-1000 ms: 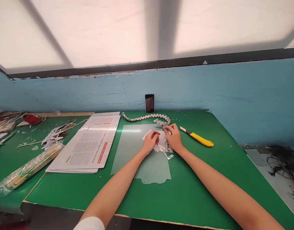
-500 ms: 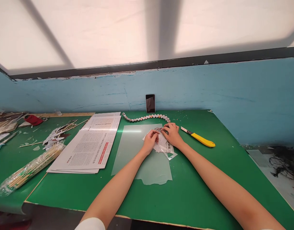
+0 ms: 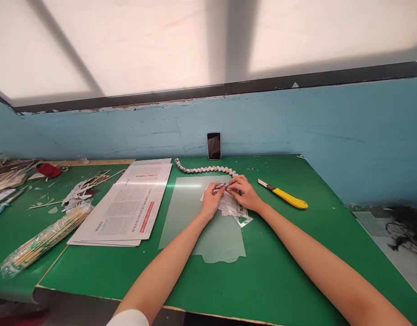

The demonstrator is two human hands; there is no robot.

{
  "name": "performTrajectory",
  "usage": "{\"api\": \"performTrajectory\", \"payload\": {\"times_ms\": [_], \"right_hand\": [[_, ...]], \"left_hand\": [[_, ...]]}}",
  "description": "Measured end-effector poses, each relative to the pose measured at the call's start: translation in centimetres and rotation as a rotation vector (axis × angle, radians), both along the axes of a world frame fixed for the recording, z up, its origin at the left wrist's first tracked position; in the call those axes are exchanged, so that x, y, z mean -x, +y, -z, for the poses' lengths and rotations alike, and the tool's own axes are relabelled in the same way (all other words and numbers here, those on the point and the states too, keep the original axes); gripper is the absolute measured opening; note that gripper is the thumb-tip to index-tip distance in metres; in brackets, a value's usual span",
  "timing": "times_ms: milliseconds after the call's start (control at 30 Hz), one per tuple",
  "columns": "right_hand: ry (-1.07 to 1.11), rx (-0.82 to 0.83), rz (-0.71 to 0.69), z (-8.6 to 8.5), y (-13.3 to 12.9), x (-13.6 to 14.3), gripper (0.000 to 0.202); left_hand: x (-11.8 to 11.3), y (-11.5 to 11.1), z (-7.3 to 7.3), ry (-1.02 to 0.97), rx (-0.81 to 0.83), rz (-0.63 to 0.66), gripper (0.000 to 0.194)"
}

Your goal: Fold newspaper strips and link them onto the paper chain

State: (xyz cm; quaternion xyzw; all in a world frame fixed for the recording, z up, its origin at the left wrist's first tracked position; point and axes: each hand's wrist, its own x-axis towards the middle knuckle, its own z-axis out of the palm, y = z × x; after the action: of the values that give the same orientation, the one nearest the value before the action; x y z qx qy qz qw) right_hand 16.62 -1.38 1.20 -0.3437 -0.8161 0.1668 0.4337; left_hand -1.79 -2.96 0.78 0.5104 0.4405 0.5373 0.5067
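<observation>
A zigzag chain of folded paper (image 3: 208,169) curves across the back of the green table, its right end reaching my hands. My left hand (image 3: 212,199) is closed, fingertips pinching a small folded paper piece (image 3: 220,185). Close beside it, my right hand (image 3: 244,192) pinches at the same end of the chain, fingertips almost touching the left ones. Under both hands lie printed paper pieces (image 3: 241,209) and a small clear plastic bag (image 3: 244,221), partly on a translucent sheet (image 3: 184,213). The fingers hide the exact joint.
A yellow cutter (image 3: 286,198) lies right of my hands, blade out. A phone (image 3: 214,146) leans on the blue wall. Left are stacked newspapers (image 3: 127,203), bagged sticks (image 3: 47,237), paper scraps (image 3: 79,192) and a red cloth (image 3: 48,170). The table's front edge is near my forearms.
My left hand has moved slightly up to the folded piece, and my right hand has shifted slightly left. The right part of the chain has moved left and lower.
</observation>
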Motion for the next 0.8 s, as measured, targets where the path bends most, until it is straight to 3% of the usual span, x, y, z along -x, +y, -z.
{"api": "performTrajectory", "payload": {"times_ms": [300, 567, 800], "right_hand": [[0.11, 0.051, -0.082, -0.6, -0.7, 0.3, 0.015], [0.28, 0.267, -0.058, -1.1, -1.8, 1.1, 0.025], [0.296, 0.145, 0.172, -0.9, -1.3, 1.3, 0.025]], "left_hand": [[0.0, -0.6, -0.7, -0.022, -0.062, 0.026, 0.03], [-0.1, -1.4, -1.2, -0.075, -0.101, -0.016, 0.033], [0.1, -1.2, -1.1, -0.034, -0.094, -0.1, 0.032]]}}
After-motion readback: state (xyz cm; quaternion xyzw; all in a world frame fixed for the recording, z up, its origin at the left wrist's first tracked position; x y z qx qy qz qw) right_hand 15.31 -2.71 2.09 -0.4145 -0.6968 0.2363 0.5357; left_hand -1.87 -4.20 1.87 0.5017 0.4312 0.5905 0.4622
